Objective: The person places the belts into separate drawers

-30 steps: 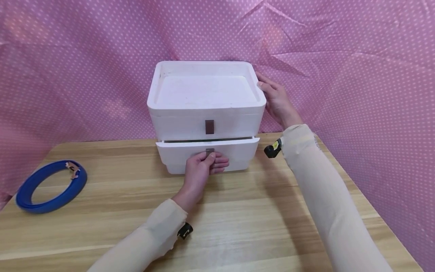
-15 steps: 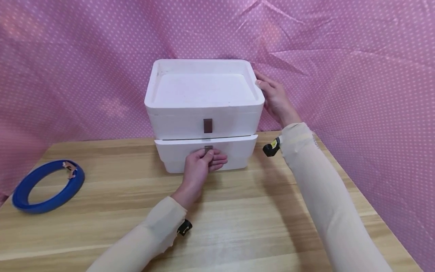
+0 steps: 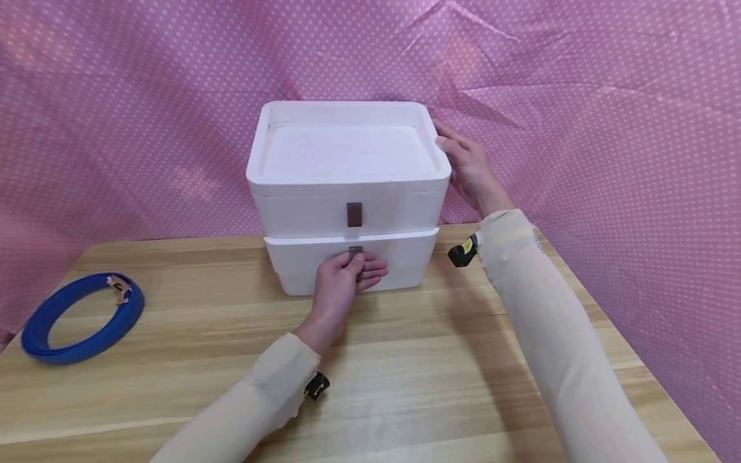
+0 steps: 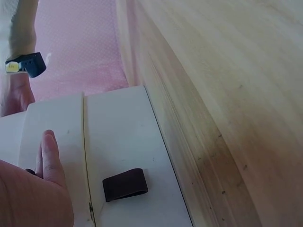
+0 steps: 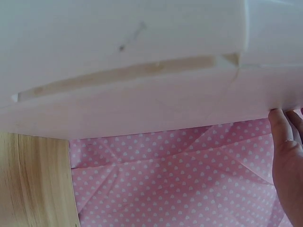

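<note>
A white drawer cabinet (image 3: 350, 154) with a recessed tray top stands at the back of the table. My left hand (image 3: 336, 289) is at the protruding drawer front (image 3: 295, 254) under the top drawer. Its thumb and index finger pinch the brown pull tab (image 3: 355, 249), the other fingers reaching right across the front. Farther down, in the left wrist view, another brown tab (image 4: 125, 184) sits on the lowest front. My right hand (image 3: 471, 170) rests on the cabinet's right side, thumb at the top rim. In the right wrist view its fingers (image 5: 281, 125) touch the side wall.
A coiled blue belt (image 3: 87, 350) with a metal buckle lies on the wooden table (image 3: 405, 392) to the left. Pink dotted cloth (image 3: 173, 116) hangs close behind the cabinet and along both sides. The top drawer (image 3: 303, 215) sits flush, its brown tab hanging in front.
The drawer under my left hand has slid inward, and the dark gap above its front has closed. My right hand keeps its place on the cabinet's side.
</note>
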Action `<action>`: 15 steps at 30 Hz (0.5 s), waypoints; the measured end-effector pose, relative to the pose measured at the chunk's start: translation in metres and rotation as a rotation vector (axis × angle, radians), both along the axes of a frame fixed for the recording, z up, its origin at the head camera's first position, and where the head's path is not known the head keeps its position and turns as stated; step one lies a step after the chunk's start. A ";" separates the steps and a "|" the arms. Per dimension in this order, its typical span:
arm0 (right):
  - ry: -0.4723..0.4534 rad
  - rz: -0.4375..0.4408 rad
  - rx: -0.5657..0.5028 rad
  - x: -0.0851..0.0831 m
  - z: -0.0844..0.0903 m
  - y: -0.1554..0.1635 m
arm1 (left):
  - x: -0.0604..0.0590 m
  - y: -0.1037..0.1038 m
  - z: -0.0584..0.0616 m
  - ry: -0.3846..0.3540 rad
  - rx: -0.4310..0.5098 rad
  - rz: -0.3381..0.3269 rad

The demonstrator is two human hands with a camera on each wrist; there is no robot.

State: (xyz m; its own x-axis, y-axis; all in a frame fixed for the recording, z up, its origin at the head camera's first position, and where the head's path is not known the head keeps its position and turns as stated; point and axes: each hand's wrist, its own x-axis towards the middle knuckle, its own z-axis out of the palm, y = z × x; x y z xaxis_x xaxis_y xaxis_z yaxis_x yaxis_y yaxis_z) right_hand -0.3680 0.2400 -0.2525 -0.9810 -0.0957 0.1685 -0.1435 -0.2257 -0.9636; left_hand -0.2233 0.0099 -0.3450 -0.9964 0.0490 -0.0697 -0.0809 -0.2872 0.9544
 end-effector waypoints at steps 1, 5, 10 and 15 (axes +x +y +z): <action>0.000 -0.002 0.002 0.000 0.000 0.000 | 0.000 0.000 0.000 -0.001 -0.001 -0.002; 0.000 -0.003 0.017 0.000 0.001 -0.001 | -0.001 -0.002 0.001 -0.005 -0.008 -0.001; -0.005 -0.002 0.018 0.000 0.001 -0.001 | -0.002 -0.003 0.002 -0.009 -0.025 -0.006; 0.002 -0.005 0.002 0.001 0.001 -0.001 | -0.004 -0.003 0.002 -0.006 -0.023 -0.019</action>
